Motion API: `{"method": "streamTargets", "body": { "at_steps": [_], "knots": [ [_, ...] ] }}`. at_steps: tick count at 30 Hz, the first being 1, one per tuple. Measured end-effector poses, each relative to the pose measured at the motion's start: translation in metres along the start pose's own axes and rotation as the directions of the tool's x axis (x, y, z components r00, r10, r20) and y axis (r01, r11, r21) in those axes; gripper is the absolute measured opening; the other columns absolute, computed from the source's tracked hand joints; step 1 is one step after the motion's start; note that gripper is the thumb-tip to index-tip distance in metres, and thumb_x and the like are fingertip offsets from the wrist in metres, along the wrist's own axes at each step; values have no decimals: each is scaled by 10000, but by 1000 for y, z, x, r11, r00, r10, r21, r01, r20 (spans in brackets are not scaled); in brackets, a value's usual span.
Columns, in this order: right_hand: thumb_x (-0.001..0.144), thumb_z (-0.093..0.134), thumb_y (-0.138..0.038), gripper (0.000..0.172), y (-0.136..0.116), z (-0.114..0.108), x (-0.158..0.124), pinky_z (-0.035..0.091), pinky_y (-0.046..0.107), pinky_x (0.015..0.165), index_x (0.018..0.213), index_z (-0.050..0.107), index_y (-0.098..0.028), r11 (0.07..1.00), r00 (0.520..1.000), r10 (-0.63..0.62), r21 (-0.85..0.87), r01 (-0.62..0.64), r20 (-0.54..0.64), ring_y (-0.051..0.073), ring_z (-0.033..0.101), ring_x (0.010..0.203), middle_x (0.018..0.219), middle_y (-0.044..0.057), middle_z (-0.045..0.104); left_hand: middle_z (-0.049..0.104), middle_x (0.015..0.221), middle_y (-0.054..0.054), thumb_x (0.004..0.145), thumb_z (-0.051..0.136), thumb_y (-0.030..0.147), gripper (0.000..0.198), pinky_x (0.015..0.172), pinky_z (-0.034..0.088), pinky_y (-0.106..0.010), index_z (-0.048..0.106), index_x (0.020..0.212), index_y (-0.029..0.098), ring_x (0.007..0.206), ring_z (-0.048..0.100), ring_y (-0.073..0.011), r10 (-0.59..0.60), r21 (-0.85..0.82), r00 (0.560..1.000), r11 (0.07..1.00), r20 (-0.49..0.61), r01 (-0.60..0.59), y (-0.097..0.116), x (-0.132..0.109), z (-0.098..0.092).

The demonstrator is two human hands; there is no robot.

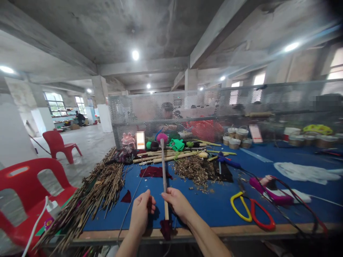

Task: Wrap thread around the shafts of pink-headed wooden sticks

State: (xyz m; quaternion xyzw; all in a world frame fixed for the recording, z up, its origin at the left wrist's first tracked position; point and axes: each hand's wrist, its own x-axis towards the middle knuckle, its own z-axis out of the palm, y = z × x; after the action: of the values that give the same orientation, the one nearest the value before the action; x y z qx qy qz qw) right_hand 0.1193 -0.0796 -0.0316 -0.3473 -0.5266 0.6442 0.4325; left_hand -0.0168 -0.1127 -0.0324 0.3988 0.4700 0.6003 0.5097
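My right hand (178, 204) is closed around a long pale stick (164, 171) that points away from me over the table. At the stick's far end is a pink ball (162, 137), and a dark maroon piece of cloth (165, 228) hangs at its near end. My left hand (142, 210) is just left of the stick, apart from it, with fingers curled in; whatever may be in them is hidden. Maroon cloth scraps (152, 172) lie beyond my hands. To the right, large scissors (253, 210) show one yellow and one red handle.
Thin twigs (93, 189) are heaped at the table's left edge. Wood chips (193, 169), a blue glue gun (227, 160) and poles (174, 156) lie ahead. Cords cross the blue tabletop (209, 207). Buckets (235, 137) stand by a mesh screen (144, 110); red chairs (34, 189) are left.
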Motion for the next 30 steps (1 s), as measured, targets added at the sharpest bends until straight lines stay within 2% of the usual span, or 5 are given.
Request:
{"method": "streamTargets", "body": {
  "at_steps": [9,15,22,26,30],
  "knots": [
    [680,629,-401,248,-5,3,-51,343,230,571,740,548,-174,986,993,-108,-126,113,50,121,419,589,651,-2,514,397,441,49,692,544,549,428,382,250,-173,417,540,170,382,339,-52,64,104,996,992,60,-70,-2,-1,3],
    [661,642,-450,316,2,1,-47,312,215,541,751,548,-162,986,995,-99,-137,97,-2,104,364,563,616,-16,466,264,505,61,689,409,686,539,342,134,-156,254,553,187,393,234,-43,-63,-453,943,865,326,214,28,-9,11],
    [675,616,-492,349,2,-3,-46,309,209,500,777,551,-165,999,999,-36,-21,36,8,103,387,540,618,-5,497,277,555,49,740,411,619,454,346,143,-136,314,632,190,438,252,-52,-29,-518,876,796,482,312,55,-30,27],
    [659,615,-513,371,-1,-1,-46,326,216,507,769,551,-164,998,998,-53,-42,54,30,118,420,557,611,2,507,261,539,62,690,602,432,407,352,125,-137,284,609,192,432,225,-44,-29,-436,914,872,405,221,49,-32,33],
    [669,617,-482,341,0,1,-47,332,207,532,734,521,-162,992,996,-70,-100,76,53,106,408,564,604,-16,479,255,467,57,727,551,451,433,392,225,-172,297,505,179,411,226,-47,114,-152,926,986,359,-63,52,-48,30]
  ]
}}
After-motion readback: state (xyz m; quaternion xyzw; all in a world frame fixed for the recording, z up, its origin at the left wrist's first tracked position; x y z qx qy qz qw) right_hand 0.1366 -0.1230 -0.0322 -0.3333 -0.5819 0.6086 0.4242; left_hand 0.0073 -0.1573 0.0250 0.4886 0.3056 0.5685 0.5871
